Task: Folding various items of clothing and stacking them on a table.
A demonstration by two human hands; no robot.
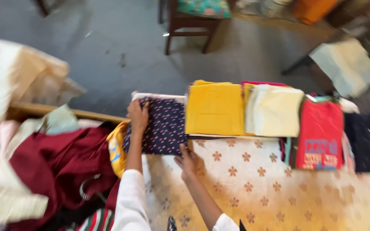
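The left hand (138, 114) rests on the upper left edge of a folded navy cloth with small pink and white dots (159, 126), its fingers curled over that edge in a light grip. The right hand (186, 160) lies at the cloth's lower right corner, fingers spread and pressed flat rather than closed on anything. The navy cloth sits at the left end of a worktop covered by a cream sheet printed with brown flowers (253, 184), partly over a yellow garment (116, 147) that hangs off the edge. Just to its right lies a row of folded pieces: a mustard-yellow cloth (215, 109), a pale cream cloth (273, 111), then a red printed cloth (320, 134) and a dark cloth (369, 137). A crumpled maroon fabric heap (61, 164) lies to the left. A wooden chair (191, 21) stands on the grey floor (108, 51) beyond.
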